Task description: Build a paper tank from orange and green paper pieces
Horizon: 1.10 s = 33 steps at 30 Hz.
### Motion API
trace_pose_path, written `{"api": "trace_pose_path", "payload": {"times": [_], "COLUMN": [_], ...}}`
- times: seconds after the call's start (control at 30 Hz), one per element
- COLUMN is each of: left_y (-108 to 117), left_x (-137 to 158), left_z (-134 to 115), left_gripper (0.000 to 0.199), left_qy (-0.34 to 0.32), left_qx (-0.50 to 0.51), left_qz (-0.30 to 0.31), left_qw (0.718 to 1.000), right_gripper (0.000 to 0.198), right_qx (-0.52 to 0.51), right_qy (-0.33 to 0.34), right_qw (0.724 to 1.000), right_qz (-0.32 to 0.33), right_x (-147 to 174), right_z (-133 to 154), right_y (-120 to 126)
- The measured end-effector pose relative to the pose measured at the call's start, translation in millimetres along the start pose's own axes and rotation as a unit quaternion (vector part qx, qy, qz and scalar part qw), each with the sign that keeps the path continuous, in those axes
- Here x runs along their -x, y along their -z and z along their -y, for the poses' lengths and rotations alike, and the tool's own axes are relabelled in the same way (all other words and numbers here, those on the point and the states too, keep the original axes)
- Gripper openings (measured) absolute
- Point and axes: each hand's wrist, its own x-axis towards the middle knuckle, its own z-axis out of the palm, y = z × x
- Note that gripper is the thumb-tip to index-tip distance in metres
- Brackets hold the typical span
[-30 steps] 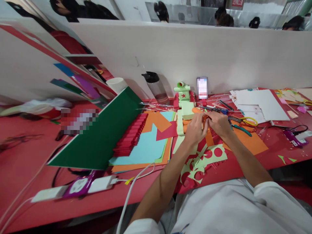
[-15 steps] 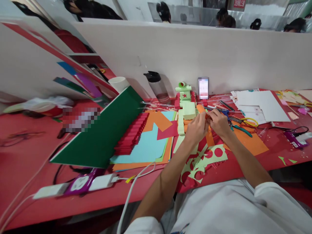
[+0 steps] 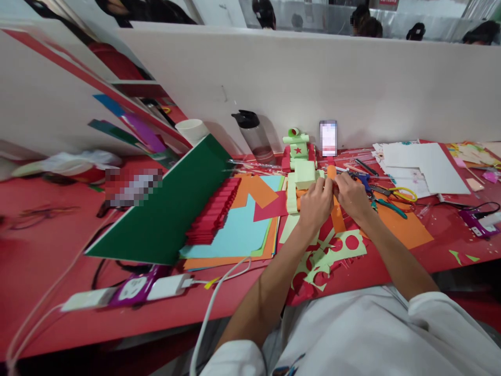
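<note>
My left hand (image 3: 318, 202) and my right hand (image 3: 351, 196) meet over the table, fingertips pinched close together on an orange paper strip (image 3: 332, 171). One end of the strip sticks up between the fingers; the pinched part is hidden. Below them lies another length of orange paper (image 3: 337, 218). Just beyond my left hand stands a pale green paper model (image 3: 305, 174) with a red star and red side parts. Pale green scraps with round holes (image 3: 354, 243) are spread nearer my body.
Yellow-handled scissors (image 3: 403, 194) and teal-handled pliers (image 3: 391, 208) lie right of my hands. Coloured paper sheets (image 3: 219, 249), folded red paper (image 3: 211, 211) and a leaning green board (image 3: 156, 219) are at left. A bottle (image 3: 254, 138) and a phone (image 3: 328, 138) stand by the partition. A white cable (image 3: 215, 308) crosses the front edge.
The camera view has shifted slightly. Both hands stay pinched together on the orange strip, whose free end now points more upright.
</note>
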Motion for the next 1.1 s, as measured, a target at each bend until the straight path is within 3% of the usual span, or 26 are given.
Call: {"api": "trace_pose_path", "payload": {"times": [0.13,0.33,0.43,0.5,0.6,0.73,0.8,0.87,1.0,1.1], "left_y": [-5,-5,-6,-9,-14,-17,-17,-17,-18,-21], "left_x": [-1,-1,-2,-4,-7,-14,-18,-19,-18,-16], "left_z": [5,10,17,26,44,64,70,74,80,83], "left_gripper": [0.014,0.014,0.016,0.016,0.012,0.006,0.006,0.010,0.017,0.019], "left_qy": [-0.007,0.008,0.020,0.027,0.063,0.135,0.155,0.175,0.193,0.184], "left_qx": [0.003,0.028,0.050,0.089,0.201,0.391,0.465,0.507,0.547,0.572], "left_qz": [0.005,0.079,0.077,0.058,0.028,0.006,0.000,0.003,0.023,0.049], "left_qw": [1.000,0.996,0.996,0.994,0.977,0.910,0.872,0.844,0.814,0.798], "right_gripper": [0.018,0.017,0.019,0.023,0.020,0.017,0.018,0.023,0.042,0.041], "right_qx": [-0.005,-0.014,-0.043,-0.087,-0.190,-0.304,-0.369,-0.454,-0.574,-0.594], "right_qy": [-0.007,-0.028,-0.035,-0.035,-0.045,-0.128,-0.160,-0.170,-0.181,-0.185], "right_qw": [1.000,0.997,0.994,0.992,0.981,0.936,0.905,0.870,0.796,0.777], "right_qz": [0.025,0.070,0.095,0.089,0.017,-0.123,-0.141,-0.093,0.062,0.096], "right_x": [0,-1,0,-1,-2,-6,-7,-8,-6,-4], "right_z": [2,6,9,8,-3,-36,-54,-67,-75,-73], "right_y": [-4,-5,-2,1,9,16,16,14,11,8]}}
